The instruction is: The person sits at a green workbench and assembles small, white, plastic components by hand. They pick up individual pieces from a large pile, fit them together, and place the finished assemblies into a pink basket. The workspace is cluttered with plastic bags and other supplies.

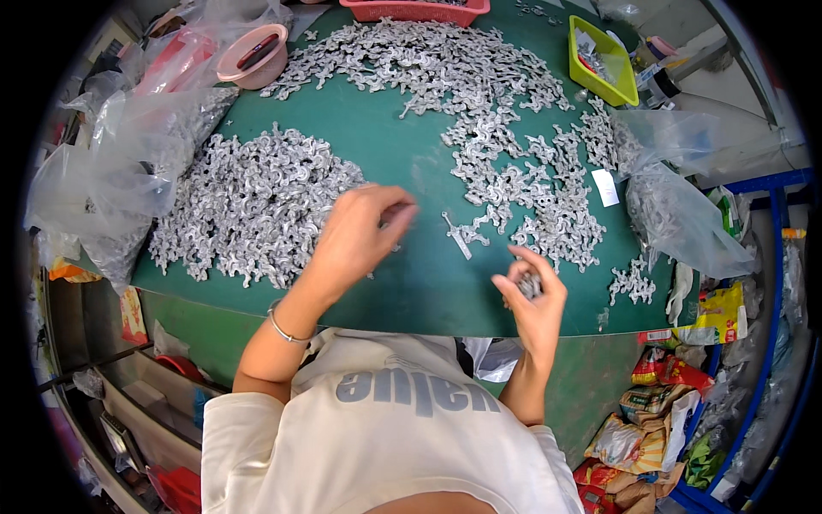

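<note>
My left hand [360,230] is over the right edge of a heap of small grey metal castings [248,201]. Its fingers are curled, with a gap showing between them and the thumb. Motion smears the fingertips, and nothing shows in them. Near the table's front edge, my right hand [539,300] is closed around a few small metal castings [529,285], partly hidden by the fingers. Just beyond it lie a few loose castings [467,233] and a thin light strip [456,236]. A larger spread of the same castings [497,154] runs across the far and right table.
Clear plastic bags stand left [120,171] and right [685,214] on the green table [377,141]. At the back are a pink bowl [257,73], a red tray [415,12] and a yellow-green basket [612,73]. A white label [604,188] lies by the right bag.
</note>
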